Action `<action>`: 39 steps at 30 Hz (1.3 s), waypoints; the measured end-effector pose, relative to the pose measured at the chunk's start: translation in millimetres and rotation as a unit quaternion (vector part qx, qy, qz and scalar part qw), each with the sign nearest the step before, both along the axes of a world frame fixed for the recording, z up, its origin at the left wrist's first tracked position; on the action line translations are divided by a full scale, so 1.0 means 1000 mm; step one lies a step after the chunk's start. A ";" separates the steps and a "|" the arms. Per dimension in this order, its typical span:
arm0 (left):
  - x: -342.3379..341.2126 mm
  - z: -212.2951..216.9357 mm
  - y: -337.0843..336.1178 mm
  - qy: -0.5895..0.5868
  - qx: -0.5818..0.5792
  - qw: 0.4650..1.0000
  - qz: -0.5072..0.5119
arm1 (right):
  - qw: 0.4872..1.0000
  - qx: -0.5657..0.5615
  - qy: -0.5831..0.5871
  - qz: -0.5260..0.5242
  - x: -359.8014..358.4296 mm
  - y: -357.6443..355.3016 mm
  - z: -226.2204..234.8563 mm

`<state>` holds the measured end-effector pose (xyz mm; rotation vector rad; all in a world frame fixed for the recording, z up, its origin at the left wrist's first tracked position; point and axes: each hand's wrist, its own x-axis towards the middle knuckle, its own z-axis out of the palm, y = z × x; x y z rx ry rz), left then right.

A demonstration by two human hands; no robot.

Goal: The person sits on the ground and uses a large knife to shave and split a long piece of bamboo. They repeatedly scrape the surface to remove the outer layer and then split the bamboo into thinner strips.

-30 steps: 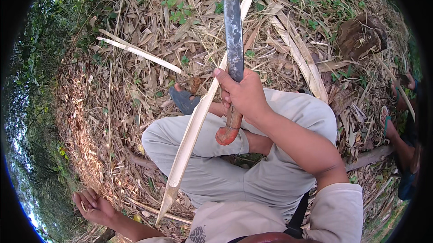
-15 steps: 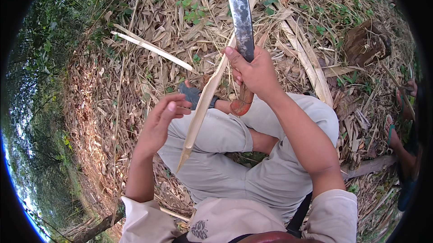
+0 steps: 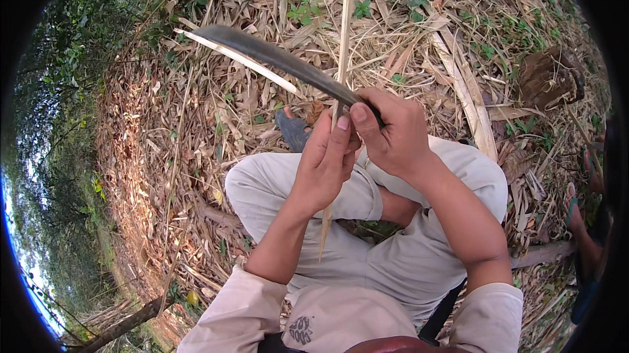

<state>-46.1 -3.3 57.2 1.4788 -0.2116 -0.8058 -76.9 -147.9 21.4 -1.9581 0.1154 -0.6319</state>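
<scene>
My right hand point(image 3: 401, 135) is closed round a machete, its thumb resting near the base of the blade. The long dark curved blade point(image 3: 278, 59) points to the far left and lies across a pale split bamboo strip point(image 3: 346, 22). My left hand point(image 3: 321, 164) grips that strip just under the blade, close against my right hand. The strip runs from the top of the view down between my legs, ending in a pointed tip point(image 3: 325, 232). The machete's handle is hidden by my hands.
I sit with legs folded on ground covered in dry leaves. Pale split strips lie at the left point(image 3: 239, 58) and right point(image 3: 462, 81). A cut wooden block point(image 3: 550, 78) stands at the far right, near another person's sandalled foot point(image 3: 572, 205).
My left hand has gone from open beside the strip to gripping it. The machete blade has swung from pointing away to pointing left across the strip, which now stands more upright.
</scene>
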 end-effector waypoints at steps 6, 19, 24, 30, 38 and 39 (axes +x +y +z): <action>-0.013 -0.018 0.017 -0.023 0.018 1.000 0.005 | 0.992 -0.114 -0.005 0.046 -0.007 0.006 0.001; -0.028 -0.018 0.020 -0.167 0.094 0.981 -0.003 | 0.974 -0.219 -0.041 0.041 -0.005 0.007 -0.013; -0.027 -0.024 0.028 -0.202 0.185 0.962 -0.014 | 0.970 -0.236 -0.043 0.043 0.000 0.009 -0.023; -0.030 -0.024 0.032 -0.149 0.166 0.974 0.043 | 0.963 -0.265 0.024 0.049 -0.003 0.005 -0.043; -0.025 -0.020 0.042 -0.066 0.177 0.981 0.052 | 0.952 -0.296 0.054 0.051 0.009 -0.018 -0.061; -0.025 -0.021 0.043 -0.030 0.141 0.987 0.073 | 0.951 -0.295 0.060 0.064 0.008 -0.015 -0.057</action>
